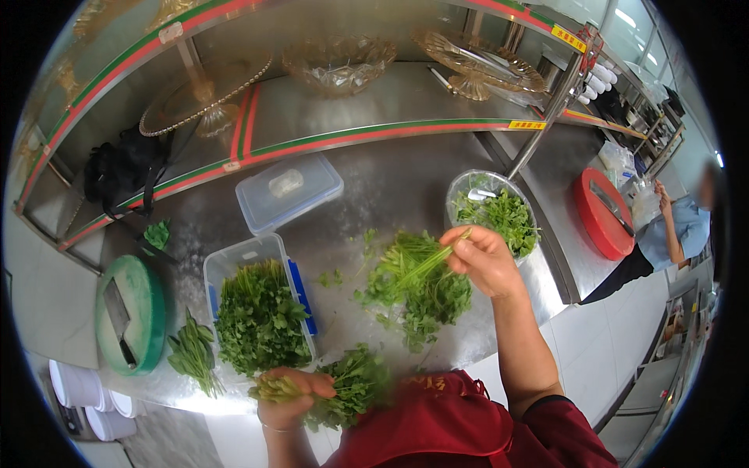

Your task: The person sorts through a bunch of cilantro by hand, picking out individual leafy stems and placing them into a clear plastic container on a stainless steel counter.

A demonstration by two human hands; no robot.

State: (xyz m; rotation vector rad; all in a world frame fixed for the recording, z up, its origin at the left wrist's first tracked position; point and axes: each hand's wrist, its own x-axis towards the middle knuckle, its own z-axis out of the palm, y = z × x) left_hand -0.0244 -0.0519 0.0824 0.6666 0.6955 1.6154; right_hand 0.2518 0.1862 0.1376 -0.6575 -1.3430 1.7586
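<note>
My left hand (pixel 289 398) is closed around a bunch of cilantro (pixel 354 380), its pale stem ends poking out on the left and its leaves toward my apron. Pinched between the thumb and fingers of my right hand (pixel 483 260) are a few green stems (pixel 430 263), held by their ends over a loose cilantro pile (pixel 436 301) on the steel counter. Left of the pile stands a clear plastic box (pixel 237 257) with blue clips, packed with upright cilantro (pixel 260 322). A bowl (pixel 453 196) lined with clear plastic holds more leafy greens (pixel 503 219) behind my right hand.
A box lid (pixel 289 190) lies behind the box. At left, a cleaver (pixel 119 316) rests on a green chopping block (pixel 152 316), beside leafy greens (pixel 192 351). A shelf (pixel 363 126) spans the back. Rightward, a knife (pixel 608 202) lies on a red block (pixel 585 205), near another person (pixel 673 231).
</note>
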